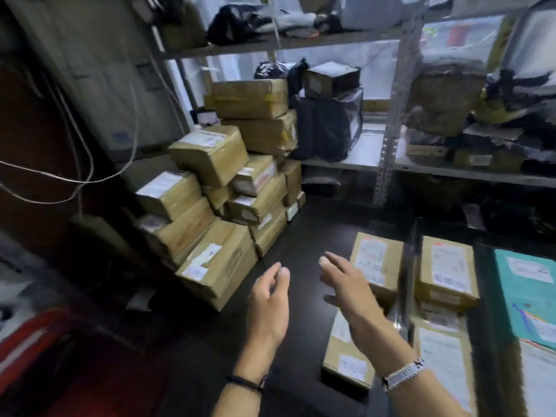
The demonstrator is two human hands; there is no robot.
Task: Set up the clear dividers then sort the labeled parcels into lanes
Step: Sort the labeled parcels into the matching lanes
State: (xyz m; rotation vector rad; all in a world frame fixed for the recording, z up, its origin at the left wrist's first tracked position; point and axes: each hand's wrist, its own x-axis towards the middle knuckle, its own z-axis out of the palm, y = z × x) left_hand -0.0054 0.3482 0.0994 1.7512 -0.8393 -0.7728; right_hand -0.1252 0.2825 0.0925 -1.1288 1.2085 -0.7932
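A tall pile of brown labeled parcels [222, 200] stands on the dark table [304, 236] at the left. My left hand [269, 302] and my right hand [346, 284] hover empty above the table with relaxed fingers, just right of the pile's front box [219, 263]. To the right, a clear divider [407, 266] stands upright between two lanes. Brown parcels [376, 260] lie left of it and others [445, 272] right of it. A teal parcel [523, 290] lies farther right.
Metal shelving [388, 152] at the back holds black bags and more boxes. White cables [75, 164] hang at the left. A red object [27, 341] sits at the lower left.
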